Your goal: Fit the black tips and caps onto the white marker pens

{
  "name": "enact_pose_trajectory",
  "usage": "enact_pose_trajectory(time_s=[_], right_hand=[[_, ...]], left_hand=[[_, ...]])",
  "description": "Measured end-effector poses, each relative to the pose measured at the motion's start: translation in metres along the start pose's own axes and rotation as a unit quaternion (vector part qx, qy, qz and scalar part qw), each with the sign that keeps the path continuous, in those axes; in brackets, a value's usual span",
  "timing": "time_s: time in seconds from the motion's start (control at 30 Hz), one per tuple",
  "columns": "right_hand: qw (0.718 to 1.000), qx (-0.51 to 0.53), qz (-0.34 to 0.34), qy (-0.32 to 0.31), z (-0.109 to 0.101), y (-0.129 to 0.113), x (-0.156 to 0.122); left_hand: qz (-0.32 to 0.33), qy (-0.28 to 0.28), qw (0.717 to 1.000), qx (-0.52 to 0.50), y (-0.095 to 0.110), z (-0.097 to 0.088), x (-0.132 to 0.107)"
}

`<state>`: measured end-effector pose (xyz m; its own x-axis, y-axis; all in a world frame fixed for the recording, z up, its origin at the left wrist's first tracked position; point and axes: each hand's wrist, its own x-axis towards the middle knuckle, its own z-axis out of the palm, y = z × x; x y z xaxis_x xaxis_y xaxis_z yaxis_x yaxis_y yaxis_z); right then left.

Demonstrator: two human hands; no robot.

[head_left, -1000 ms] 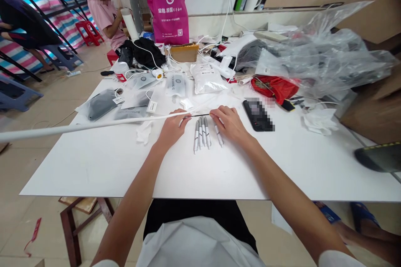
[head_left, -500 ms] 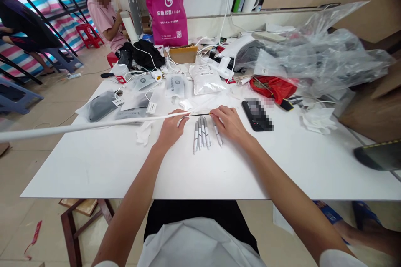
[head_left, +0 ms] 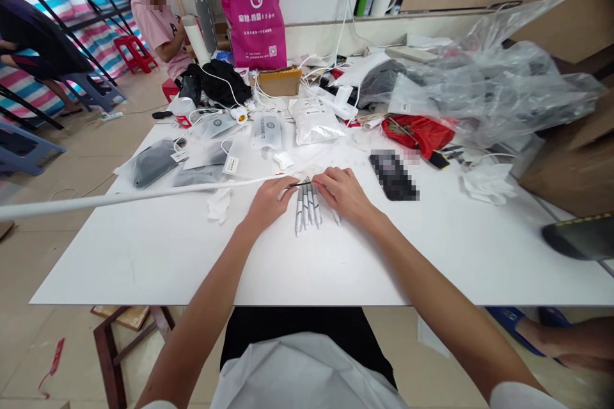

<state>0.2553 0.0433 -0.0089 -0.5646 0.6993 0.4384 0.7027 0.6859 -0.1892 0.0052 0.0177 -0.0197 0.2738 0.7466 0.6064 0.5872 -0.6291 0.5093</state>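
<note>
Reaches both arms over the near edge of the table. Has a row of pens lying side by side between the wrists, grey ends pointing away, whole by the look of it. Has a lone pen lying apart, just under the right hand, partly hidden. Clamps a thin dark rod across the far ends of the row, fingers and thumb of the left hand pinched on one end, those of the right on the other. Cannot tell whether touching the pens beneath or held just above.

Judging from the layout, seems partway through: row possibly done with, lone pen and rod possibly left to deal with. Cannot confirm either, with both rod ends covered by fingers.

Beyond, to the right, has a phone lying flat. Farther back, has packets, a red bag and clear plastic strewn about, untouched. Farthest, has a pink bag standing upright and a person seated off to the left.
</note>
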Motion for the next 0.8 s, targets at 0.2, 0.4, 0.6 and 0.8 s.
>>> enact_pose_trajectory(time_s=[0.2, 0.4, 0.6, 0.8], right_hand=[[0.999, 0.030, -0.020, -0.028, 0.006, -0.010, -0.001], [0.989, 0.146, 0.026, -0.025, 0.009, -0.012, -0.003], [0.983, 0.183, -0.026, -0.017, 0.002, -0.017, -0.002], [0.976, 0.217, -0.014, -0.011, 0.002, -0.015, -0.003]], left_hand=[[0.026, -0.024, 0.999, -0.019, 0.010, 0.005, -0.001], [0.016, -0.028, 0.999, -0.032, 0.010, 0.004, -0.001], [0.007, 0.007, 0.999, -0.053, 0.008, 0.004, -0.001], [0.010, 0.022, 0.998, -0.051, 0.006, 0.005, 0.000]])
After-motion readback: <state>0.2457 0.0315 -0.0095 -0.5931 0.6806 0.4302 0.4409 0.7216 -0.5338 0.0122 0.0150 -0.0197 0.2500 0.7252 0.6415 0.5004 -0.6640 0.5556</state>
